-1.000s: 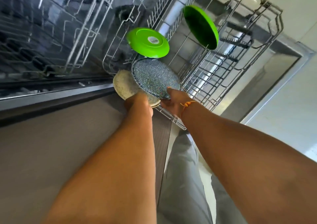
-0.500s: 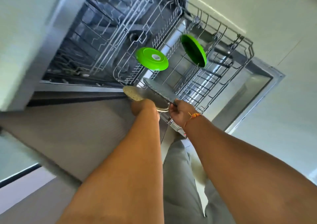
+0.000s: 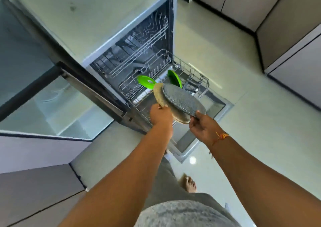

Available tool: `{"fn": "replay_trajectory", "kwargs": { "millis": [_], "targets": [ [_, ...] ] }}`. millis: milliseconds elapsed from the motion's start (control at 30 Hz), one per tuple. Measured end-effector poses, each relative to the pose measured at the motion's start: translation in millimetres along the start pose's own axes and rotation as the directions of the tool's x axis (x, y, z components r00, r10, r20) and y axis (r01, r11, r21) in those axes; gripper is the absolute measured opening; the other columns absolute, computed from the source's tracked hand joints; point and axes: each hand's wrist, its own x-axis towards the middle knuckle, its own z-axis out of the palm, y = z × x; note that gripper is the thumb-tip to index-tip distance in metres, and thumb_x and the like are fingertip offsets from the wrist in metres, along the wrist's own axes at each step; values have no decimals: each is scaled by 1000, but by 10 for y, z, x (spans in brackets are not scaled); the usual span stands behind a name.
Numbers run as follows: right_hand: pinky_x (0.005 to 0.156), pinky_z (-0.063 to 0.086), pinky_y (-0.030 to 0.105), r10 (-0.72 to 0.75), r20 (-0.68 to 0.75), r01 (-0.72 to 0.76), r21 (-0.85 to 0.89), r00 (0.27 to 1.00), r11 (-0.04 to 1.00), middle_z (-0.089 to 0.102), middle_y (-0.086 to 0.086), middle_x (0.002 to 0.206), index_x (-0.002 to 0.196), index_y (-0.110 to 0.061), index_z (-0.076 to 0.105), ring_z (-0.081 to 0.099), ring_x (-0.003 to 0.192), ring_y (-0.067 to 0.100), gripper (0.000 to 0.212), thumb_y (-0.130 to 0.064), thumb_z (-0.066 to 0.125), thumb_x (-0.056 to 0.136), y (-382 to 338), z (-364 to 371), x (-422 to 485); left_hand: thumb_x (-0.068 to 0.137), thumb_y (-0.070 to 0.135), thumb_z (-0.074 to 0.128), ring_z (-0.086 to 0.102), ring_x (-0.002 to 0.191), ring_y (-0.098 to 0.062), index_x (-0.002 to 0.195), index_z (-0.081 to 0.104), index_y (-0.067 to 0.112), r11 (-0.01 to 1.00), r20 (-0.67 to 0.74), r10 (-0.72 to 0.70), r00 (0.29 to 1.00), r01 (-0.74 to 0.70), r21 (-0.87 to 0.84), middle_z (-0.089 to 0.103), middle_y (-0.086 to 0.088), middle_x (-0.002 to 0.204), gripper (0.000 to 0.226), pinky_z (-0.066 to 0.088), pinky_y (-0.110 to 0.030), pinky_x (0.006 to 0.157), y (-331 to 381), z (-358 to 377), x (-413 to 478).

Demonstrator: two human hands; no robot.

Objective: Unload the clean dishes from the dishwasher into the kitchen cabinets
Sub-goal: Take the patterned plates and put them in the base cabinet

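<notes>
Green plates [image 3: 146, 82] stand in the dishwasher rack [image 3: 195, 85].

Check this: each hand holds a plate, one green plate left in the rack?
No: the head view shows two in the rack, a tilted green plate and an upright green plate. The left hand holds the beige plate, the right hand the grey plate.

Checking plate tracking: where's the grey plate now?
Head view, centre: grey plate held by the right hand, overlapping the beige plate, over the rack.
</notes>
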Motion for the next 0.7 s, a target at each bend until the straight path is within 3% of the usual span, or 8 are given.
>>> {"fn": "replay_trajectory", "kwargs": {
  "millis": [100,167,367,467,567,633,700],
  "targets": [
    [51,48,14,-3,134,6,-27,991,1000,56,6,84,88,-12,58,45,62,7,13,-16,55,100,42,-124,-483,93,5,54,66,98,-33,100,65,9,974,73,25,997,-8,-225,69,-21,106,13,53,-55,91,-101,-272,-419],
    [54,50,16,3,247,12,-60,969,998,57,6,90,89,-12,60,47,65,7,12,-17,56,99,137,-80,-813,95,9,55,66,93,-29,92,66,15,943,29,93,995,-78,-323,71,-16,101,13,54,-54,90,-84,-558,-629],
    [53,52,18,33,549,106,-219,835,970,64,-1,78,95,-20,57,56,59,5,3,-18,57,98,745,419,-1636,102,20,48,65,103,-30,102,64,18,806,-272,191,943,-309,-505,69,-12,107,16,54,-51,91,-12,-1780,-1113],
    [52,53,19,99,662,170,-331,743,928,67,-3,81,100,-24,58,59,60,6,5,-19,57,98,1222,659,-1941,103,25,44,65,96,-19,93,65,24,722,-396,117,911,-352,-596,71,3,92,24,53,-49,90,-218,-2514,-1155],
    [52,53,21,212,692,170,-439,690,882,69,-2,82,105,-24,59,60,61,7,10,-19,59,97,1710,789,-2100,104,24,42,62,92,-11,97,64,24,644,-454,-21,891,-336,-688,67,9,95,23,56,-38,81,-529,-3098,-1137],
    [52,54,22,282,671,148,-508,686,849,70,-2,80,107,-22,60,62,60,8,12,-18,61,96,2042,850,-2100,103,21,46,62,93,-14,108,62,23,584,-475,-150,867,-310,-750,66,5,101,17,54,-32,70,-763,-3405,-1039],
    [51,53,22,332,620,116,-569,711,814,70,-2,77,106,-20,62,62,57,7,12,-17,62,95,2338,879,-2007,103,18,47,62,103,-22,121,58,19,548,-449,-243,860,-260,-795,65,-6,115,21,54,-36,72,-973,-3596,-912]
  ]
}}
